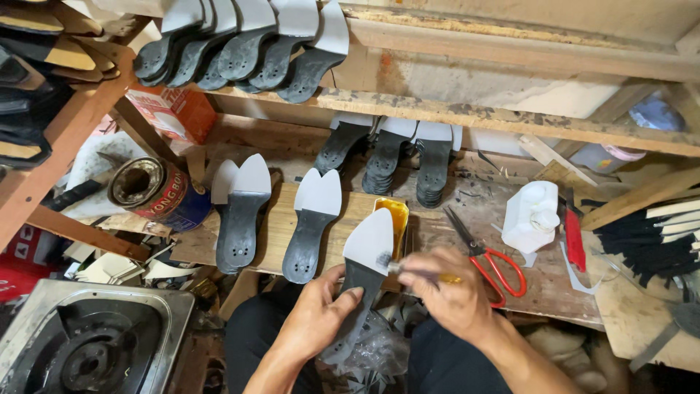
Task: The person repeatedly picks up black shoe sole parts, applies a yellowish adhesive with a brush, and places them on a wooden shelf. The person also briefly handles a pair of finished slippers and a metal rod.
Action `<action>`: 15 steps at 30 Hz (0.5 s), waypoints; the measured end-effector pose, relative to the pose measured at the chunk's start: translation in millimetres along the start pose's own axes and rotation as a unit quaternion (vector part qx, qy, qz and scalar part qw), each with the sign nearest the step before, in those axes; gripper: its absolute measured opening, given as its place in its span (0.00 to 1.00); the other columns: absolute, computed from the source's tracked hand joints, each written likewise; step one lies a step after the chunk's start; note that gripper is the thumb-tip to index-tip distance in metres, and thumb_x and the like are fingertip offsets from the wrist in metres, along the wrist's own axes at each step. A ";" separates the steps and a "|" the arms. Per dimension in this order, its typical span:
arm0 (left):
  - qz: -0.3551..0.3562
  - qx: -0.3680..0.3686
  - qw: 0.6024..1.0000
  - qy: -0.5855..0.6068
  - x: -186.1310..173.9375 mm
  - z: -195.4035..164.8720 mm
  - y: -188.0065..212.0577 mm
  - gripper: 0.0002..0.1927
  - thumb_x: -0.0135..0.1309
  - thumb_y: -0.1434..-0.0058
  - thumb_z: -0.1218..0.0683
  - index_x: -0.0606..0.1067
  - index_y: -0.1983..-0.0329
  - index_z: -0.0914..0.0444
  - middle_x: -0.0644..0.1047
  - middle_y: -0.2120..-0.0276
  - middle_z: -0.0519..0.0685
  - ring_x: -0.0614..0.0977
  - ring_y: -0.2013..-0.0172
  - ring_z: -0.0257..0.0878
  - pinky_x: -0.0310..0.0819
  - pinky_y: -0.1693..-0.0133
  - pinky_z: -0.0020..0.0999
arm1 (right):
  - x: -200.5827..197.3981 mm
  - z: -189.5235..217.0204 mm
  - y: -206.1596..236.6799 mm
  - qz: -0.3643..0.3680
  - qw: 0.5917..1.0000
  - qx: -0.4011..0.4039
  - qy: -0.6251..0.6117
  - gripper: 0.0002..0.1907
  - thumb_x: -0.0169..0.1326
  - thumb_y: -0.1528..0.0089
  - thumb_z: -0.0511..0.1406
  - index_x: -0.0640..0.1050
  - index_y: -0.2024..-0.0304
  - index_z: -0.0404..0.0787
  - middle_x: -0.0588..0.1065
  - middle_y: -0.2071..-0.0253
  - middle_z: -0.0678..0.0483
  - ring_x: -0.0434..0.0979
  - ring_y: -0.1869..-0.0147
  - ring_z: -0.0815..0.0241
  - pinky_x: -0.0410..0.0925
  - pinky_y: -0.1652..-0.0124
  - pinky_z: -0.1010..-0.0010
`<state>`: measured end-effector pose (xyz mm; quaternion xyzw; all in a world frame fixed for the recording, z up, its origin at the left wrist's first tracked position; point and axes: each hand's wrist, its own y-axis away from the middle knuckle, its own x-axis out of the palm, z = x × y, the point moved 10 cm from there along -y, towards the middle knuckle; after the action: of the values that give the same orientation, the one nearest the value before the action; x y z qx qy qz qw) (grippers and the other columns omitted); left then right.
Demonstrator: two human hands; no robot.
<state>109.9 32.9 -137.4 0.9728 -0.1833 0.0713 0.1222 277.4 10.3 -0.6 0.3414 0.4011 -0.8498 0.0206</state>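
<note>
- The left hand (pixel 317 317) grips a shoe sole (pixel 362 281) by its dark narrow part, fingers wrapped tight around it.
- The sole is long. Its wide grey tip points up and away from the hands, and its dark end points down toward the lap.
- The right hand (pixel 446 292) pinches a small brush (pixel 419 273), whose tip touches the grey part of the sole.
- Just past the hands sits a little yellow glue tray (pixel 396 219) on the wooden tabletop (pixel 437 226).
- Red scissors (pixel 490 261) lie right beside the right hand.
- Two more soles (pixel 240 211) lie beyond the left hand.
- The sole's bottom end is hard to see against the dark lap.
</note>
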 end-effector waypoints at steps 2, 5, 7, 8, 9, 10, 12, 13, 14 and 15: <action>0.003 -0.016 1.000 0.012 0.3 6.2 -2.8 0.21 0.52 0.37 0.61 0.71 0.41 0.74 0.83 0.59 0.51 0.81 0.61 0.32 0.76 0.56 0.27 | 9.3 -5.1 6.0 0.052 0.997 0.036 -0.033 0.09 0.65 0.45 0.32 0.81 0.62 0.38 0.82 0.67 0.54 0.80 0.65 0.59 0.71 0.63 0.65; 0.012 -0.023 0.999 0.030 6.1 6.6 -3.7 0.21 0.52 0.37 0.61 0.71 0.41 0.73 0.83 0.59 0.50 0.82 0.61 0.31 0.76 0.56 0.27 | -14.5 -7.5 6.1 -0.041 0.998 0.038 0.008 0.10 0.62 0.40 0.32 0.80 0.56 0.37 0.81 0.63 0.53 0.81 0.60 0.58 0.73 0.62 0.69; 0.004 -0.009 1.000 -0.002 6.9 -0.2 -1.5 0.21 0.53 0.38 0.60 0.72 0.42 0.73 0.84 0.60 0.50 0.82 0.61 0.31 0.76 0.56 0.26 | -6.4 2.5 3.5 -0.005 1.000 0.002 0.021 0.08 0.63 0.41 0.33 0.80 0.59 0.38 0.82 0.62 0.53 0.80 0.62 0.58 0.72 0.63 0.68; -0.008 0.006 0.999 -0.039 5.5 -6.4 -0.5 0.21 0.54 0.38 0.59 0.73 0.43 0.73 0.84 0.61 0.50 0.82 0.62 0.30 0.76 0.57 0.26 | -1.7 8.4 1.7 0.012 0.999 -0.019 0.029 0.07 0.63 0.41 0.33 0.80 0.61 0.38 0.82 0.61 0.52 0.79 0.63 0.58 0.71 0.63 0.67; -0.019 0.021 0.997 -0.077 4.6 -13.0 1.0 0.20 0.54 0.38 0.59 0.73 0.43 0.72 0.84 0.63 0.50 0.81 0.63 0.30 0.76 0.58 0.26 | -1.2 8.6 1.0 0.016 1.000 -0.004 0.008 0.08 0.63 0.41 0.32 0.80 0.60 0.38 0.82 0.62 0.52 0.79 0.63 0.58 0.71 0.63 0.67; -0.034 0.003 0.992 -0.125 2.6 -13.4 3.2 0.21 0.55 0.38 0.57 0.73 0.43 0.71 0.83 0.67 0.52 0.80 0.67 0.32 0.75 0.61 0.29 | -0.7 9.6 1.5 0.021 1.000 0.010 -0.015 0.08 0.62 0.41 0.32 0.80 0.60 0.37 0.81 0.63 0.52 0.79 0.64 0.57 0.71 0.63 0.67; -0.061 -0.036 0.973 -0.220 0.1 -14.6 7.8 0.23 0.56 0.40 0.55 0.73 0.42 0.69 0.79 0.75 0.57 0.76 0.74 0.37 0.72 0.68 0.35 | 2.0 12.4 1.5 0.018 0.999 0.021 -0.041 0.09 0.62 0.41 0.32 0.79 0.59 0.36 0.81 0.63 0.52 0.79 0.64 0.57 0.71 0.64 0.66; -0.058 -0.004 0.971 -0.231 5.5 -24.0 9.3 0.24 0.57 0.40 0.54 0.73 0.43 0.70 0.79 0.76 0.56 0.77 0.74 0.37 0.73 0.68 0.36 | 2.8 13.2 1.2 0.012 0.999 0.016 -0.046 0.09 0.61 0.41 0.31 0.79 0.59 0.35 0.81 0.63 0.51 0.80 0.63 0.56 0.72 0.64 0.66; -0.056 0.028 0.969 -0.241 11.6 -32.9 11.6 0.24 0.58 0.41 0.53 0.72 0.44 0.71 0.78 0.76 0.55 0.79 0.74 0.37 0.73 0.68 0.36 | 2.9 12.7 1.3 0.005 0.999 0.011 -0.051 0.09 0.61 0.41 0.31 0.79 0.58 0.35 0.81 0.62 0.50 0.80 0.63 0.56 0.72 0.64 0.66; -0.052 0.061 0.964 -0.253 17.5 -41.8 13.7 0.25 0.58 0.42 0.53 0.72 0.45 0.72 0.78 0.76 0.54 0.80 0.75 0.37 0.73 0.68 0.36 | 5.7 10.2 0.6 0.013 1.000 0.004 -0.019 0.08 0.62 0.41 0.31 0.79 0.60 0.36 0.81 0.63 0.51 0.79 0.64 0.56 0.72 0.64 0.65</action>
<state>116.9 25.7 -91.1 0.9731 -0.1525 -0.1722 0.0154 267.5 4.2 0.1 0.3310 0.3928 -0.8571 0.0380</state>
